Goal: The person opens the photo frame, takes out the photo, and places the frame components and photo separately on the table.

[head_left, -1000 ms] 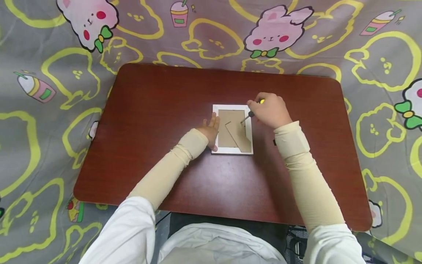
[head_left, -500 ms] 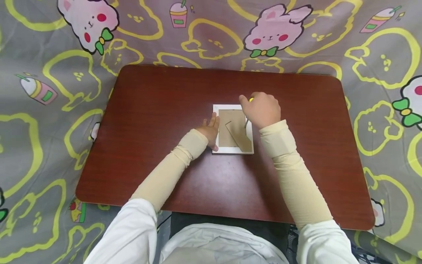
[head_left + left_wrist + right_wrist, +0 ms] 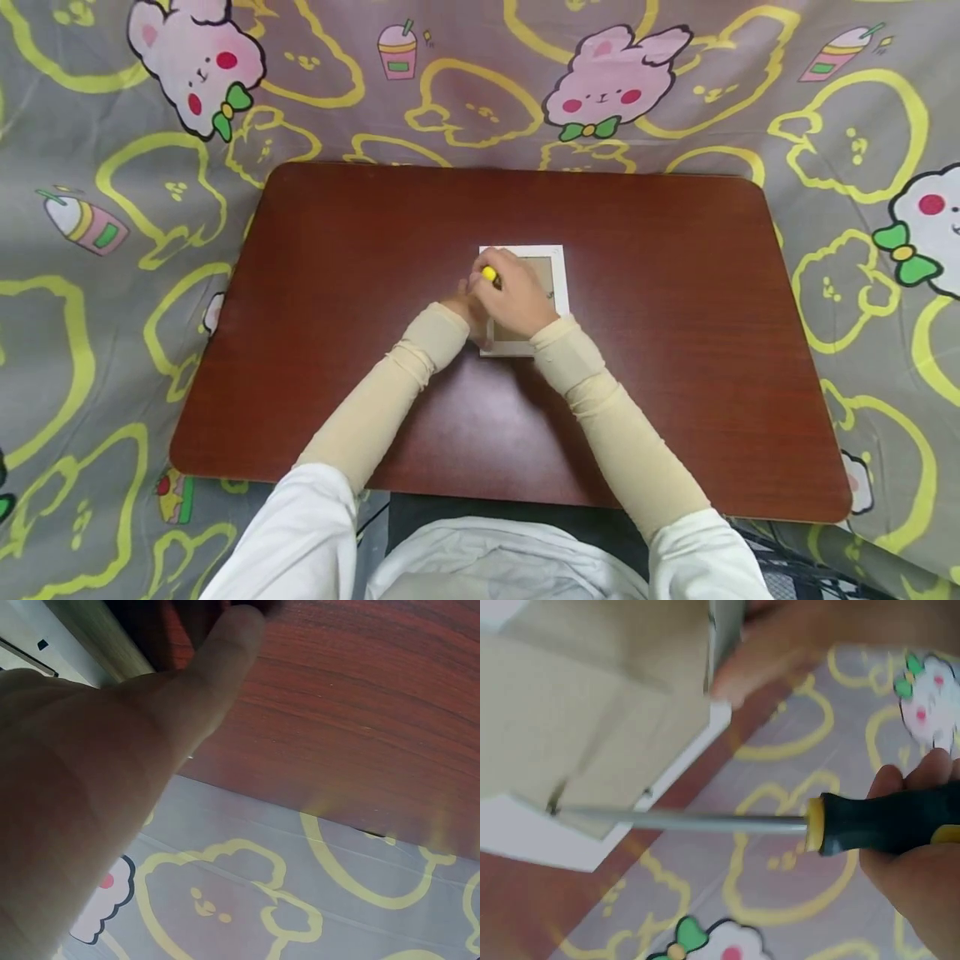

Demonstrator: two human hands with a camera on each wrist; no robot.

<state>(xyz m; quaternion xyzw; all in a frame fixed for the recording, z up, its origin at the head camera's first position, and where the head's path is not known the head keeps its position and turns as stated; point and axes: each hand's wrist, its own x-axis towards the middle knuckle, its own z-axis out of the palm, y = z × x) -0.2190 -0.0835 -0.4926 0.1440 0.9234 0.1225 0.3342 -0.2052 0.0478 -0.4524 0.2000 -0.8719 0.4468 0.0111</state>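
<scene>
A small picture frame (image 3: 560, 279) with a white border lies on the table, its brown backing board (image 3: 547, 712) facing up. My right hand (image 3: 517, 292) holds a screwdriver (image 3: 870, 825) with a black and yellow handle. In the right wrist view, the metal shaft reaches a small dark tab (image 3: 553, 808) at the backing's inner edge. My left hand (image 3: 472, 312) rests at the frame's left side, partly covered by the right hand in the head view. Its extended digit (image 3: 217, 667) shows in the left wrist view; the other fingers are mostly hidden.
The reddish-brown table (image 3: 360, 250) has rounded corners. A grey cloth (image 3: 480, 108) with yellow outlines and cartoon rabbits hangs behind and around it. Another small dark tab (image 3: 647, 792) sits along the frame's border.
My right hand has moved left with the screwdriver, from the frame's right side to its upper left, close against my left hand. The left hand stays at the frame's left side.
</scene>
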